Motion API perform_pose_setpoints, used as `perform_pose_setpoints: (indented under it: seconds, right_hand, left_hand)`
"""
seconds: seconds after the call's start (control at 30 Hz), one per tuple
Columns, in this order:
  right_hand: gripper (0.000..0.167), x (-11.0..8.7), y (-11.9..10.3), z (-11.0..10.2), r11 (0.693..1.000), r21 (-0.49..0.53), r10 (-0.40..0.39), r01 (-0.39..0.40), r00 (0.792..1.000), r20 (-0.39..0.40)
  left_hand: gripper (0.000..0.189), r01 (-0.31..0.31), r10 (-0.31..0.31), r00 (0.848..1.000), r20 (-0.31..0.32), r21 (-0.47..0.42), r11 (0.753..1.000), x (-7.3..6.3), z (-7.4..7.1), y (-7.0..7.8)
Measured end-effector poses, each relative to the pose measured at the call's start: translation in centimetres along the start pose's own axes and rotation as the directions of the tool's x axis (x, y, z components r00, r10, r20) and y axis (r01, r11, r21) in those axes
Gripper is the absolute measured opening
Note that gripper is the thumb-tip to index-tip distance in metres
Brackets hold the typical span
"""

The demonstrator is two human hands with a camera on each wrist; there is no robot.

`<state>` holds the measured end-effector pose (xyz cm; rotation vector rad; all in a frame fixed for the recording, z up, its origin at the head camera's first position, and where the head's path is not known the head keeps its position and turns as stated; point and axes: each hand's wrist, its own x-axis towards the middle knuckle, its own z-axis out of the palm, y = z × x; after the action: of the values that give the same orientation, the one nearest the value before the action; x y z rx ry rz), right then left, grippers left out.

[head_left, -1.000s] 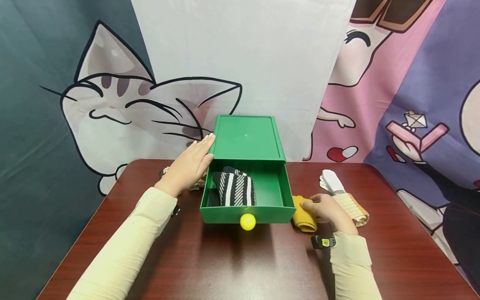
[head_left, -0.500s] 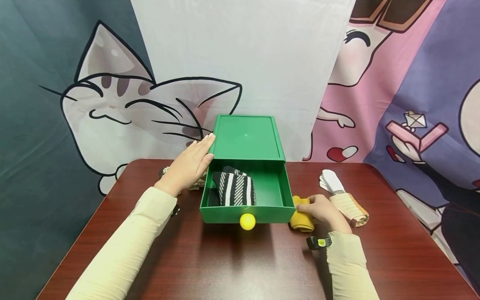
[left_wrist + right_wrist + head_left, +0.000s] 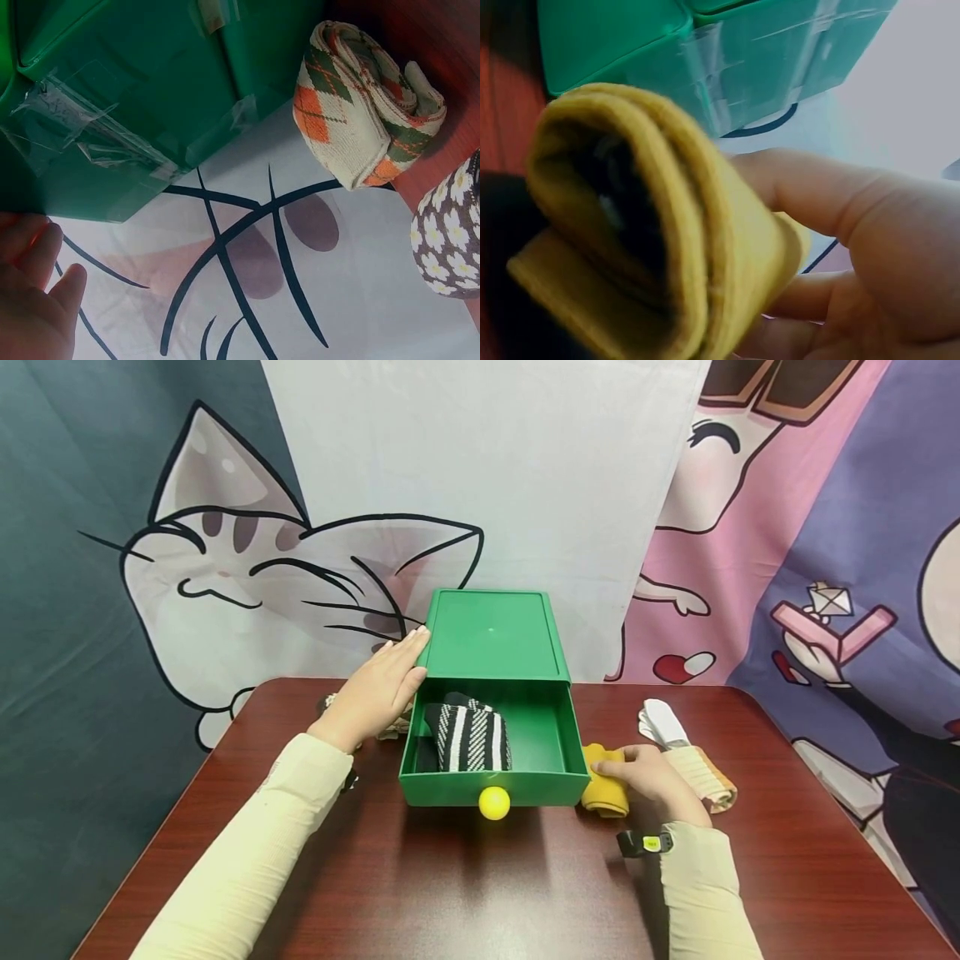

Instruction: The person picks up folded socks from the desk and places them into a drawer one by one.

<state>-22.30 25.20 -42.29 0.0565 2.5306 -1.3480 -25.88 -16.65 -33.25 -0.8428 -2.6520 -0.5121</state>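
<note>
My left hand (image 3: 372, 697) lies with straight fingers along the left side of a green drawer box (image 3: 495, 635). Its drawer (image 3: 495, 789), with a yellow ball knob (image 3: 494, 803), is pulled out. Inside, at the left, is a folded black-and-white patterned sock (image 3: 474, 739). To the right of the drawer front, my right hand (image 3: 651, 777) pinches a rolled yellow sock (image 3: 606, 789). The right wrist view shows the thumb on one side of this sock (image 3: 735, 255) and fingers on the other, partly hidden behind it.
Right of my right hand lie a cream-and-orange rolled sock (image 3: 705, 777) and a white one (image 3: 664, 724). On the left side of the box, the left wrist view has an argyle rolled sock (image 3: 364, 109) and a daisy-patterned one (image 3: 450, 236). Patterned cloth hangs behind the table (image 3: 480, 893).
The yellow sock shifted left with my right hand, then rose slightly in the head view, away from me. My left hand and the drawer have stayed put.
</note>
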Motion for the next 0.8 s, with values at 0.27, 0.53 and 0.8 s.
perform_pose_setpoints:
  seconds: [0.27,0.53,0.8]
  right_hand:
    - [0.051,-0.7,-0.9,-1.0,0.996,0.091,0.014,-0.013,1.000,-0.014]
    - [0.066,-1.9,-2.7,-1.9,0.973,0.227,0.036,-0.030,0.999,-0.020]
    - [0.071,-3.5,-4.3,-2.8,0.917,0.397,-0.009,0.024,0.999,-0.039]
  left_hand:
    - [0.058,0.001,-0.001,1.000,0.002,0.003,1.000,0.0,0.0,0.0]
    - [0.058,-0.006,0.006,1.000,0.001,0.011,1.000,0.0,-0.1,0.0]
    - [0.058,-0.011,0.011,1.000,0.002,0.013,1.000,-0.1,-0.2,0.0]
